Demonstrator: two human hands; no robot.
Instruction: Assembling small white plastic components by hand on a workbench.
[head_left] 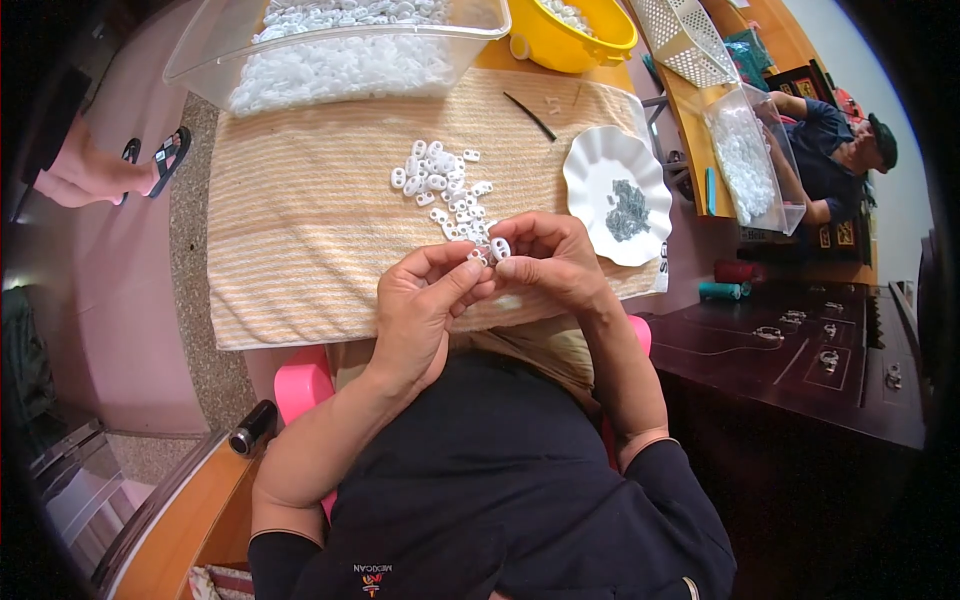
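Note:
My left hand [432, 290] pinches a small white plastic piece [478, 257] between thumb and fingertips. Close against it, my right hand [552, 262] grips a white oval two-hole plastic piece [500, 249], tilted on edge. Both hands meet over the near part of a striped towel [300, 230]. Just beyond the fingertips lies a loose pile of white two-hole plastic pieces [436, 170], with smaller white pieces [466, 208] trailing toward my hands. To the right, a white scalloped plate [590, 185] bears a heap of tiny grey pieces [628, 212], too small to make out.
A clear bin [340, 75] of white pieces stands at the far left, beside a yellow basin [570, 50]. A thin black strip [530, 115] lies on the towel. Another person [835, 150] sits at the right behind a clear bin [745, 165]. Someone's sandaled foot [168, 160] shows at left.

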